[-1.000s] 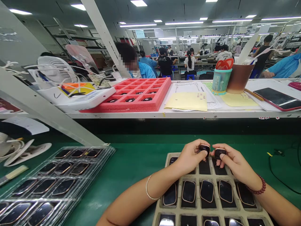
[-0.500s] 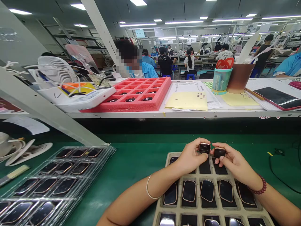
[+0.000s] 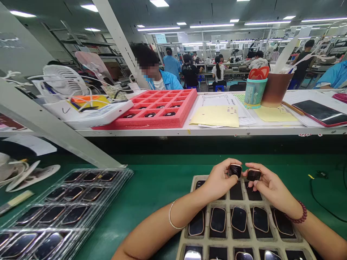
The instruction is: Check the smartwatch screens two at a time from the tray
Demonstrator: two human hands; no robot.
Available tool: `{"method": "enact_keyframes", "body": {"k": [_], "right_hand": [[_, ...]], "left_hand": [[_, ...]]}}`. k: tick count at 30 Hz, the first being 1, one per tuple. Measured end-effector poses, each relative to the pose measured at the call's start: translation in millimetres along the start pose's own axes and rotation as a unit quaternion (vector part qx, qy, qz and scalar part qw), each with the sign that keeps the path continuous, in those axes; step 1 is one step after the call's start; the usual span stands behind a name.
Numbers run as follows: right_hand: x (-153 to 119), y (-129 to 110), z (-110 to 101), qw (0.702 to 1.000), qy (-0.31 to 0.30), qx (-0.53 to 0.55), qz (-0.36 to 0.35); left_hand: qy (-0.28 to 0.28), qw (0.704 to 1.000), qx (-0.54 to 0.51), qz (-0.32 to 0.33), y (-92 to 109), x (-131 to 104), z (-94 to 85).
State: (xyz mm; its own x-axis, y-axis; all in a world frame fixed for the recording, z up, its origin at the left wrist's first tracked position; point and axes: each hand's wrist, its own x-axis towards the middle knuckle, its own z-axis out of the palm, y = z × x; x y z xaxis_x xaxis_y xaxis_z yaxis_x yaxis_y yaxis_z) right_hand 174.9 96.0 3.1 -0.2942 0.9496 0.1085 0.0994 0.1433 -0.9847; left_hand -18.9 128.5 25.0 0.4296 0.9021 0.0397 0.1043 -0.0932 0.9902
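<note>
My left hand [image 3: 221, 180] pinches a strapless smartwatch [image 3: 235, 170] with a dark screen and gold rim; faint white text shows on its display. Close beside it, my right hand [image 3: 267, 185] grips a second smartwatch [image 3: 253, 175], its screen black. Both are held above the back row of a beige compartment tray [image 3: 227, 245]. In that tray's compartments lie several more watch bodies, such as one watch body [image 3: 218, 219] below my left hand. My right wrist and forearm cover part of the tray's right side.
Clear plastic trays [image 3: 94, 213] of watch bodies stand stacked at left. On the shelf above are a red foam tray [image 3: 173, 121], a fan [image 3: 65, 81], papers, cups [image 3: 276, 88] and a phone [image 3: 322, 111]. A black cable [image 3: 316, 202] lies at right. A person in blue sits opposite.
White text now shows on the watch in my left hand. Both hands stay almost in place, and the right watch is tilted slightly. The person opposite has shifted a little.
</note>
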Motion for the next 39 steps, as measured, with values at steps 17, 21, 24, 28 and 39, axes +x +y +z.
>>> {"method": "enact_keyframes", "body": {"k": [17, 21, 24, 28, 39], "right_hand": [[1.2, -5.4, 0.8, 0.999, -0.026, 0.019, 0.007], [3.4, -2.4, -1.6, 0.998, -0.021, 0.060, 0.015], [3.1, 1.8, -1.9, 0.998, -0.020, 0.055, 0.005], [1.5, 3.7, -1.2, 1.000, -0.018, 0.022, -0.010], [-0.4, -2.3, 2.1, 1.000, 0.000, -0.004, 0.007]], "left_hand": [[-0.016, 0.999, -0.037, 0.001, -0.5, 0.0, -0.5], [-0.009, 1.000, -0.016, 0.012, -3.6, 1.1, -0.6], [-0.026, 0.999, -0.026, 0.018, -6.7, 1.8, -0.3], [-0.025, 0.999, -0.018, 0.030, -6.1, 1.1, 0.1], [0.001, 0.999, -0.043, 0.020, -1.2, -1.2, 1.6]]}}
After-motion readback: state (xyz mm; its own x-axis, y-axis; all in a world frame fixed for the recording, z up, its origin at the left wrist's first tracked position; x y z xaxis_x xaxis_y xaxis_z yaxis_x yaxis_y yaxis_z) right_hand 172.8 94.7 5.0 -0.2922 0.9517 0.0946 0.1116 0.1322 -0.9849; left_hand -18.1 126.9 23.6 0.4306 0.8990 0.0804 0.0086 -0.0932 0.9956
